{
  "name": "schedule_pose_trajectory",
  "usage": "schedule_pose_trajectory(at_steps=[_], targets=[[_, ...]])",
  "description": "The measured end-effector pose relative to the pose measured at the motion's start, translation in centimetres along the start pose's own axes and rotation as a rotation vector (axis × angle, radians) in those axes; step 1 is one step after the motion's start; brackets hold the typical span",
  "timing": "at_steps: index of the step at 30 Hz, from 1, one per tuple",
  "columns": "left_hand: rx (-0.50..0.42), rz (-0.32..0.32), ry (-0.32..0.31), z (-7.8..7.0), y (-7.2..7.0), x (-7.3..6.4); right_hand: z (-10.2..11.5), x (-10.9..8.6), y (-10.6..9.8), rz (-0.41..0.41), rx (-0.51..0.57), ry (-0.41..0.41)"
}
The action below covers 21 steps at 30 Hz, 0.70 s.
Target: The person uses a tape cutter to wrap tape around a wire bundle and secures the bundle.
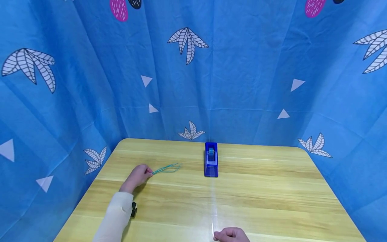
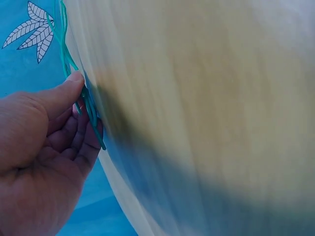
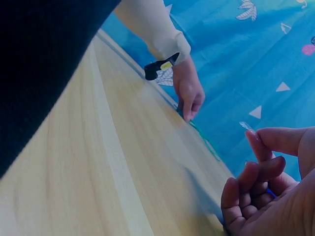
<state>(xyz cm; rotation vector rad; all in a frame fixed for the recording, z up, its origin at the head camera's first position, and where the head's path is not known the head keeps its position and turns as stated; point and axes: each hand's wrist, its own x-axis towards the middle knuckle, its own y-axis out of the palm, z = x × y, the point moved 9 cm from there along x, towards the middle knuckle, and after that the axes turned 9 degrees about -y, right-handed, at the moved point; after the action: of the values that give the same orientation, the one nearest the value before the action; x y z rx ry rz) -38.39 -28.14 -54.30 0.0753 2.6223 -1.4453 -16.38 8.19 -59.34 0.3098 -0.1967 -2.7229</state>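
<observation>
In the head view my left hand (image 1: pixel 139 176) is at the left of the table, pinching a small bundle of thin green strands (image 1: pixel 166 168) between thumb and fingers. The strands' loose ends point right, low over the wood. In the left wrist view the strands (image 2: pixel 65 46) pass under the thumb, and some ends stick out below it. My right hand (image 1: pixel 231 234), at the near edge of the head view, pinches a small clear piece of tape (image 3: pixel 246 126) between thumb and forefinger, the other fingers curled. A blue tape dispenser (image 1: pixel 211 170) stands at the back middle.
The wooden table (image 1: pixel 272 195) has rounded far corners. A blue patterned curtain (image 1: pixel 242 67) hangs around its back and sides. A pale streak runs from the dispenser towards my right hand; I cannot tell whether it is tape or glare.
</observation>
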Motion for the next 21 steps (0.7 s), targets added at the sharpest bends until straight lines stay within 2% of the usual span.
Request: schedule_pose_trajectory(at_steps=[11,17,21], targets=[[0.034,-0.043,0.023,-0.4,-0.63,-0.46,-0.04,0.03,-0.14,-0.018,-0.033,-0.006],[-0.034,-0.055,0.047,-0.49,-0.85,-0.6,-0.12,0.01,-0.1,-0.021,-0.026,-0.002],[-0.091,-0.082,0.095,-0.67,-1.01,-0.88,-0.19,-0.04,-0.02,-0.017,-0.017,0.003]])
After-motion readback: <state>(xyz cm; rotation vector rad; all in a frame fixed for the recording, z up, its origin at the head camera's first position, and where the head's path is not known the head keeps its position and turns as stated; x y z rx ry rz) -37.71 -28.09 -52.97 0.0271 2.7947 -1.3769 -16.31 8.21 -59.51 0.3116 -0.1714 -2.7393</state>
